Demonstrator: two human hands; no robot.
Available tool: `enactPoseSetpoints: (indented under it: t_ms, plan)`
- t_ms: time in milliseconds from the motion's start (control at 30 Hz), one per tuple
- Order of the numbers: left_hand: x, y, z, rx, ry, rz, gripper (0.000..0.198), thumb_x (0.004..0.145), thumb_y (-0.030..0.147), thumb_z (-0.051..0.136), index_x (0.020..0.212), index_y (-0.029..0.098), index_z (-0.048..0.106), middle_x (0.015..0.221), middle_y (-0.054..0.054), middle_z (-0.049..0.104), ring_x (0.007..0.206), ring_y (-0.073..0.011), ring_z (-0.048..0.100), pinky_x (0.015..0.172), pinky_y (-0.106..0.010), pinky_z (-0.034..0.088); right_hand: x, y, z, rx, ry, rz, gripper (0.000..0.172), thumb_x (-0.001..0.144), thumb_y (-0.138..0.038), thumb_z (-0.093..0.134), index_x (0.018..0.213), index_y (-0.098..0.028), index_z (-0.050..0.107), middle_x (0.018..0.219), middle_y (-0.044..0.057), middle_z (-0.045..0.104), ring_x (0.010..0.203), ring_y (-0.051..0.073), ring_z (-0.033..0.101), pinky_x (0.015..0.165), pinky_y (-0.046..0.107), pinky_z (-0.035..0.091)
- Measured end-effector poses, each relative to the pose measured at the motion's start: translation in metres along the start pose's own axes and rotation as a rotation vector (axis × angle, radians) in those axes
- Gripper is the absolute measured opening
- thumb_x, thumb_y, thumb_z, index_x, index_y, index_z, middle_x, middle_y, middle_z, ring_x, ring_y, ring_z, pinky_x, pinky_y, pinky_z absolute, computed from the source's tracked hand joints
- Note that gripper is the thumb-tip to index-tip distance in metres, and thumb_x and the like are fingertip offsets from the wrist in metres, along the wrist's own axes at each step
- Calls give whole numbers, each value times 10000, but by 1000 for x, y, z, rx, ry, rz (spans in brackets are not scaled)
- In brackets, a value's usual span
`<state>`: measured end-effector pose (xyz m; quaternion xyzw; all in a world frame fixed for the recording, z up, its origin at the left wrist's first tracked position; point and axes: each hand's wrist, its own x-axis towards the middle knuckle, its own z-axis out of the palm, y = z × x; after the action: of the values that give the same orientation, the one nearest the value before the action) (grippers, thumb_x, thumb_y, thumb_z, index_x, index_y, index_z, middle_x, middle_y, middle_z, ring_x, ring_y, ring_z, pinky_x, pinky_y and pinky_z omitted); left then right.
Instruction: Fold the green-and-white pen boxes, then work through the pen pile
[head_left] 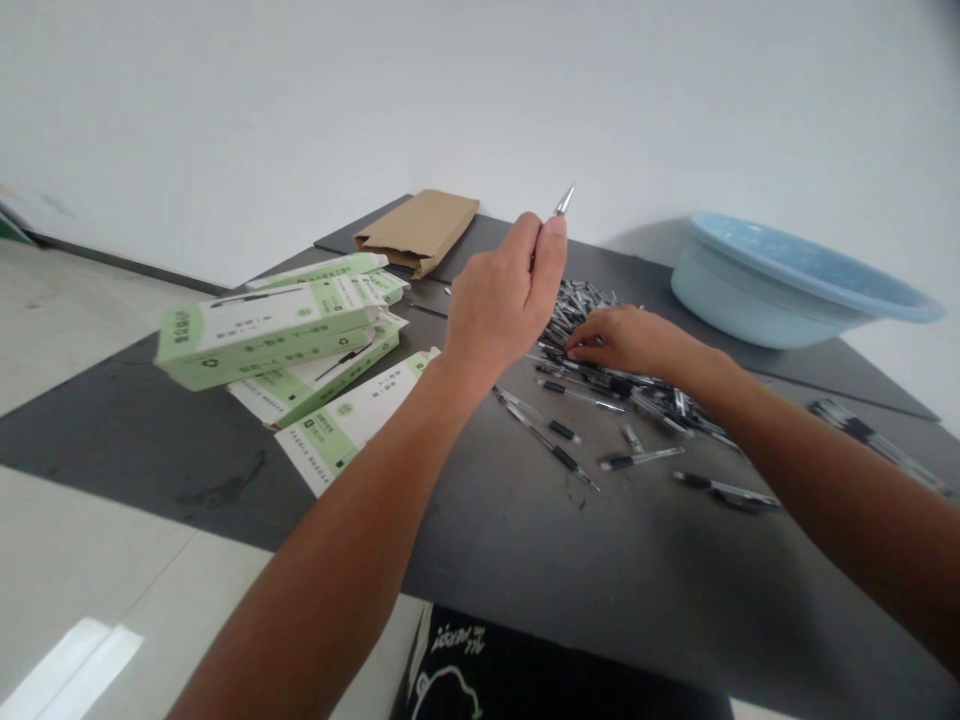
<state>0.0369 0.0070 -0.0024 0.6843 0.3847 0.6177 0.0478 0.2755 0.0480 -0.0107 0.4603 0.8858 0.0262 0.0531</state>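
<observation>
Gripping a pen (563,201) in a closed fist, the left hand (502,300) is raised, the pen's tip pointing up. Just right and lower, the right hand (626,340) rests fingers-down on the pile of pens (581,297); whether it grasps one cannot be told.

A plain white wall (300,100) fills the far side. Pale glossy floor tiles (112,560) lie at the near left, catching a bright patch of light (67,665). A dark grey surface (525,570) covers the middle.

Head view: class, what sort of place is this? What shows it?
Probably a floor-level pen-packing spot: a heap of pens, green-and-white cartons on dark mats, the left hand holding a pen.
</observation>
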Motion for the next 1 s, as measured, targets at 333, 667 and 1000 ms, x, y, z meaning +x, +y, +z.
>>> enactPoseSetpoints:
  t_ms: [333, 667, 1000]
  plan:
    - [-1, 1, 0, -40, 2, -9, 414, 1142, 469, 508, 803, 232, 520, 725, 4, 576, 708, -161, 646, 665, -304, 376, 3, -11, -9, 19, -15, 5, 277, 985, -395, 634, 1098, -284, 862, 1000, 38, 840, 820, 210, 727, 693, 309, 456]
    - [0, -1, 2, -18, -13, 13, 400, 1151, 406, 488, 793, 232, 527, 710, -2, 562, 717, -167, 624, 671, -308, 386, -5, -12, -8, 95, 130, 31, 281, 985, -361, 577, 1046, -212, 806, 970, 66, 803, 819, 218, 696, 748, 330, 474]
    - [-15, 23, 15, -196, -350, -20, 496, 1061, 458, 633, 664, 229, 444, 597, 29, 457, 587, -147, 421, 589, -336, 293, -87, -37, -21, 504, 399, 287, 64, 870, -287, 685, 913, -253, 718, 674, -29, 725, 566, 166, 662, 601, 305, 482]
